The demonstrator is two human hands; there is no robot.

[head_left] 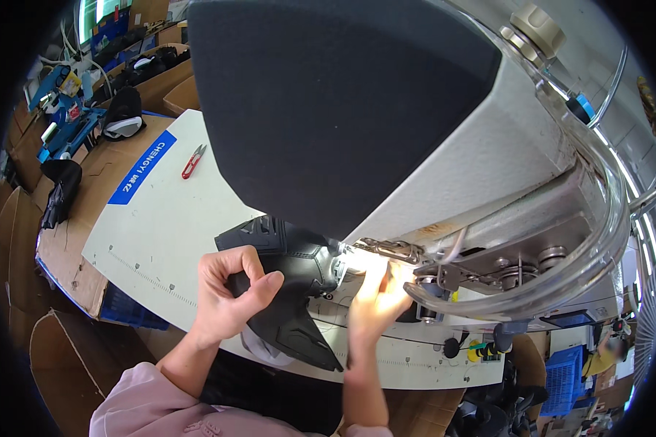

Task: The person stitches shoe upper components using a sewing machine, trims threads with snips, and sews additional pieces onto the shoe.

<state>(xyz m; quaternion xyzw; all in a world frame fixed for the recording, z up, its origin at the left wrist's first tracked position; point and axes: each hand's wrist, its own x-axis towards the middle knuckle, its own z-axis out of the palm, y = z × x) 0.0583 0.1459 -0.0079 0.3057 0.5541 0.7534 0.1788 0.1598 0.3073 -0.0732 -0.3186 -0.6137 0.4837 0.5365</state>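
A black shoe upper [288, 309] with raised panels lies on the pale sewing-machine table, partly under the machine's head. My left hand [222, 295] is over its left side, thumb and forefinger curled together in a pinch; anything between them is too small to make out. Beside the needle area of the sewing machine [444, 175], my right hand [374, 302] is raised with its fingers bent close together. Bright lamp light washes out those fingertips, hiding what they may hold. Metal needle-side parts and a clear curved guard [517, 306] sit just right of it.
Red thread snips [191, 163] rest on the table [160, 226] at the left. The big dark machine cover [335, 109] overhangs the middle. Cardboard boxes [73, 357] and black shoe pieces [62, 191] stand left; a blue crate [563, 379] and another person [603, 358] are far right.
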